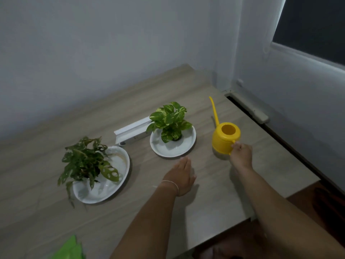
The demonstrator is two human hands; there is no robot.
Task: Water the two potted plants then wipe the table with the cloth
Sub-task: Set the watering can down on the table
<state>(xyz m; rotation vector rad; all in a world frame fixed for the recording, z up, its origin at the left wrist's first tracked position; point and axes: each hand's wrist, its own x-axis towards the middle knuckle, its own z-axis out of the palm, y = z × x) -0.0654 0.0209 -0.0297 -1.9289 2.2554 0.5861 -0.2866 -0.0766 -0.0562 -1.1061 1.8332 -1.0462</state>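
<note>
Two potted plants stand on the wooden table [205, 184]. A dark plant with holed leaves [85, 161] sits in a white dish [119, 176] at the left. A bright variegated plant [169, 120] sits in a white plate [179, 148] at the middle. A yellow watering can [225, 137] with a long thin spout rests upright on the table to the right. My right hand [241, 154] grips its handle. My left hand [182, 174] lies flat on the table, palm down, just in front of the plate. A green cloth [70, 249] shows at the bottom left edge.
A white rectangular bar [130, 133] lies between and behind the two plants. Walls close the table at the back and the right, with a window [313, 25] at the upper right. The table's front edge runs near my right forearm.
</note>
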